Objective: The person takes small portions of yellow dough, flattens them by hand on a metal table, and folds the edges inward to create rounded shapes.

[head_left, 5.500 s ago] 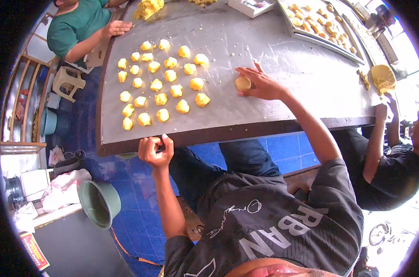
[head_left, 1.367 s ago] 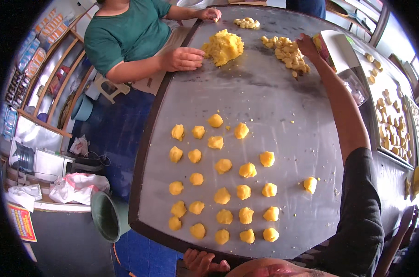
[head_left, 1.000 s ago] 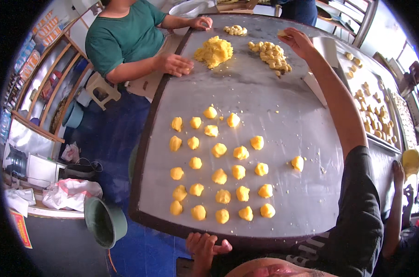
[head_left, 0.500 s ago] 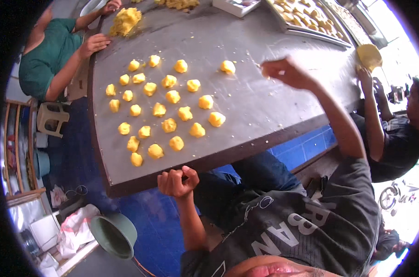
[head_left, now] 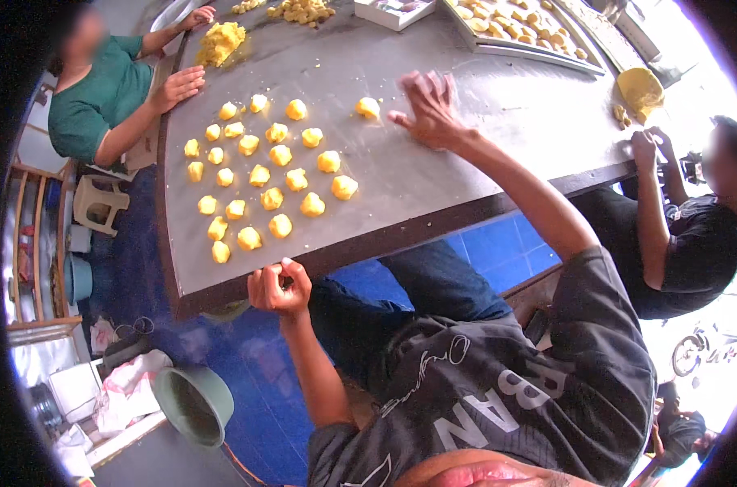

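Note:
My right hand [head_left: 433, 111] is over the grey tabletop [head_left: 466, 162], its fingers spread and slightly blurred, with nothing visible in it. Just left of it sits a single yellow dough ball [head_left: 367, 108]. Farther left, several more lumpy dough balls [head_left: 272, 198] lie spaced out in loose rows. My left hand [head_left: 280, 287] is at the table's near edge, fingers curled in and thumb bent over toward the index finger. Whatever it may hold is hidden.
A person in green at the far left has hands near a crumbly dough mound [head_left: 221, 43]. Trays of pale shaped pieces [head_left: 510, 28] and a white box [head_left: 394, 12] stand at the back. Another person sits right, beside a yellow round item [head_left: 640, 91]. A green basin [head_left: 194, 404] is lower left.
My right hand has moved left and opened from bunched fingers to spread ones. My left hand stays curled at the table edge. The whole view has shifted a little.

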`<state>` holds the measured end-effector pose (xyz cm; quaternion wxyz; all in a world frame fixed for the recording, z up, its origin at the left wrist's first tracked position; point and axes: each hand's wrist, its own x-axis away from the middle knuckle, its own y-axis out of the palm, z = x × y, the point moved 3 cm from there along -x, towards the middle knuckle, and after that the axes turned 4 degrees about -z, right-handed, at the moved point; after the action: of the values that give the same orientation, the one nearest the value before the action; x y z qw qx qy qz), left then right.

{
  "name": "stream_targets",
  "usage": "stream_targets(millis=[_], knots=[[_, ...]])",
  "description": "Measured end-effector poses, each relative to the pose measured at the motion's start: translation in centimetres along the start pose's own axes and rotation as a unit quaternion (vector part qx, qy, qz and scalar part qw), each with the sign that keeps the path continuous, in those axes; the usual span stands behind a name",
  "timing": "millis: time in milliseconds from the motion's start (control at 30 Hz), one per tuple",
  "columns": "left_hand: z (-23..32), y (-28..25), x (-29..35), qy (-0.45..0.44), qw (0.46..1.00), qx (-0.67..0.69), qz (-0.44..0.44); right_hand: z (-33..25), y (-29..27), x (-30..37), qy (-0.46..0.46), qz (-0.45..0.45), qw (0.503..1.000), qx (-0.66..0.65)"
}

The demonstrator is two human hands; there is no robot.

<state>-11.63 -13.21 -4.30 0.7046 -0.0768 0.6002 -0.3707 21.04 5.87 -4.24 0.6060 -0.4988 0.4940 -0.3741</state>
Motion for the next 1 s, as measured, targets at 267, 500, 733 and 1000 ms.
stream_targets(millis=[267,500,733,1000], knots=[[0.5,-0.1,-0.5,-0.001,1.000,-0.004,0.009,1.8,0.5,-1.3,-0.057,0.100,0.993,0.028],[0.6,0.0,-0.2,-0.010,1.000,-0.008,0.008,2.4,-0.1,-1.3,-0.048,0.086,0.995,0.028],[0.8,0.1,0.0,0.003,1.000,-0.002,0.012,3.0,0.7,-1.6,-0.008,0.022,0.999,0.040],[0.5,0.5,0.3,-0.026,0.999,-0.023,0.001,1.2,1.1,1.2,-0.031,-0.056,0.997,-0.034]])
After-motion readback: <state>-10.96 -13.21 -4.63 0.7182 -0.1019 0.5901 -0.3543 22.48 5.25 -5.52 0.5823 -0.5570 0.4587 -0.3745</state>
